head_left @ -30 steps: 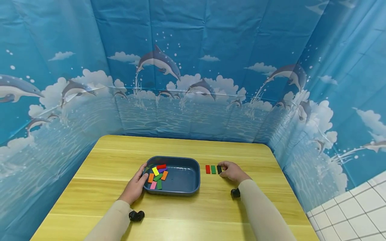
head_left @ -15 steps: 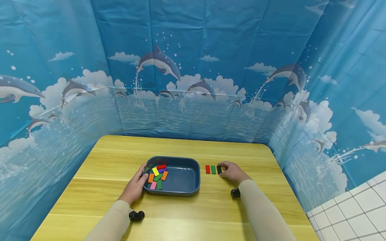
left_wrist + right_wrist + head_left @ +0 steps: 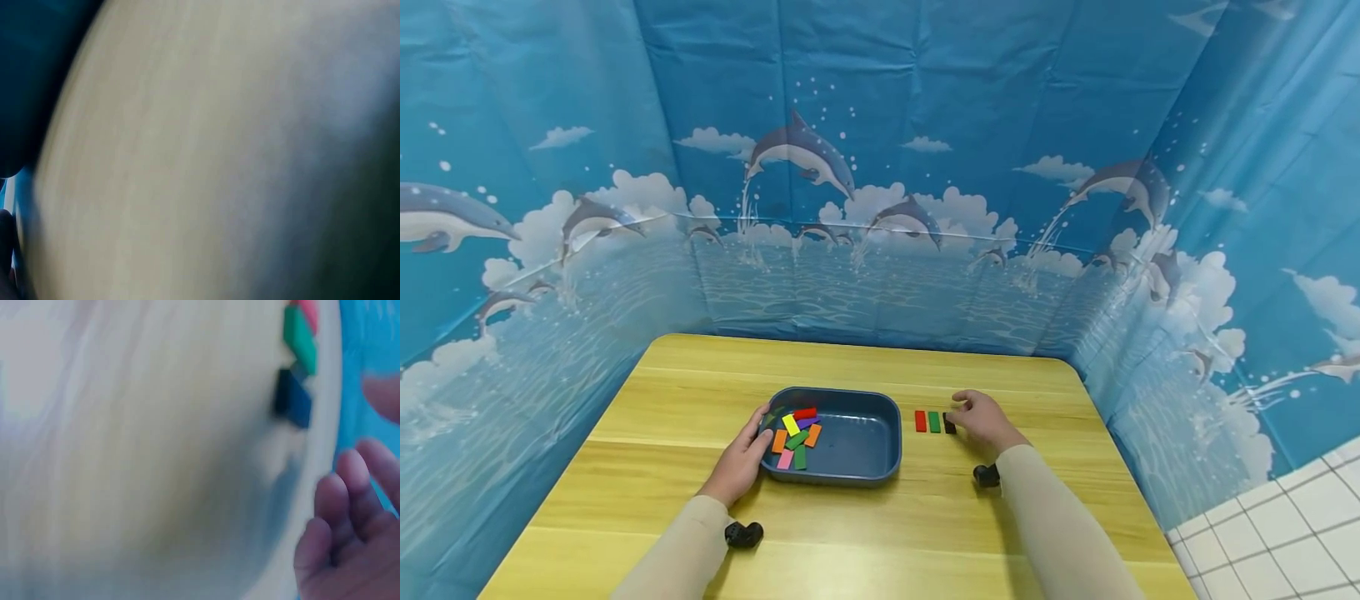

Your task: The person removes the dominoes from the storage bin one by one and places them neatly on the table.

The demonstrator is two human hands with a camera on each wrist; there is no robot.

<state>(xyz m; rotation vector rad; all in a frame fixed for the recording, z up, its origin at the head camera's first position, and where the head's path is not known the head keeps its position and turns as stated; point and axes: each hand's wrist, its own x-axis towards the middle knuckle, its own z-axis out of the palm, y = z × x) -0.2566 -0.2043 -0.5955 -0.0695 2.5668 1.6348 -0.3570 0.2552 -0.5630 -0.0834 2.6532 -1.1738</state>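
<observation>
Your left hand (image 3: 737,463) is gripping the dark-blue bin (image 3: 838,479) at lower centre; your right hand (image 3: 988,420), fingers loosely parted and empty, is hovering beside the black block (image 3: 951,429), lower right of centre.

The desk (image 3: 850,537) I'm looking over is yellow, streaked with wood grain. The tray (image 3: 859,450) is dark navy, and inside it I count a pink block (image 3: 785,459), a purple block (image 3: 807,423), a yellow block (image 3: 789,425), a red block (image 3: 805,413), two orange blocks (image 3: 780,442) and two green blocks (image 3: 800,458). Alongside, the row (image 3: 934,422) runs red, green, black. Cream sleeves (image 3: 1060,525), plain, meet black wrist cameras (image 3: 743,535). Blue sheeting (image 3: 880,283) carries grey-and-white dolphins, white clouds and pale ripples; the white tiles (image 3: 1285,517) have dark grid lines.
</observation>
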